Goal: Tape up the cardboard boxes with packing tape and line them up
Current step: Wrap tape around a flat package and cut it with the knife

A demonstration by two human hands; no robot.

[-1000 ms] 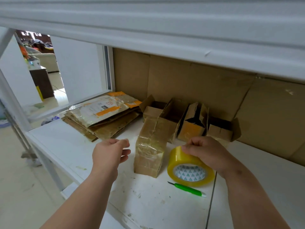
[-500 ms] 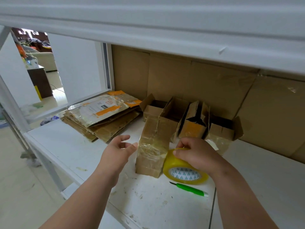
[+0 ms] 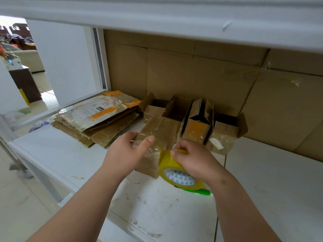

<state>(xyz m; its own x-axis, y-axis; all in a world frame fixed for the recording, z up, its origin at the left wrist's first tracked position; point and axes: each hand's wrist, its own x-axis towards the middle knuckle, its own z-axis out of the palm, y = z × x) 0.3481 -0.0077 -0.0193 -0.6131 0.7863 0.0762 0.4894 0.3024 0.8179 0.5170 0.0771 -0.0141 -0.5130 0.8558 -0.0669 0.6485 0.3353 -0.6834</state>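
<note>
Across the frame's lower half runs the white shelf [image 3: 272, 180]; along its cardboard backing, centre right, stand open boxes [image 3: 225, 128]. In front of them, at mid-frame, a taped box [image 3: 157, 135] stands upright, its long axis vertical. Just right of it, lower centre, the right hand [image 3: 194, 158] grips the yellow tape roll [image 3: 176, 173], fingers curled over its top edge. The left hand [image 3: 125, 151], to the box's left, has loose, spread fingers near the box face, perhaps touching a clear tape strip; blur hides it. The tape must travel leftward onto the box.
</note>
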